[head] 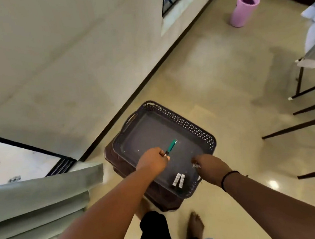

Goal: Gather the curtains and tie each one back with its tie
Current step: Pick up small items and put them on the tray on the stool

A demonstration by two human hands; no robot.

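Left hand (153,161): fingers pinching a green pen (171,146) over the tray (196,129). Right hand (210,167): fingers curling on a small pale item, likely collecting it. Curtain (41,198): hanging near left, untied; tie not showing.

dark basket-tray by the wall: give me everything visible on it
The dark brown plastic tray is rectangular, with a perforated lattice rim, a cut-out handle at its far end and a flat, speckled floor. It sits level on a darker stool-like base near the wall. Two small white clips lie inside; the right hand reaches over its near rim.
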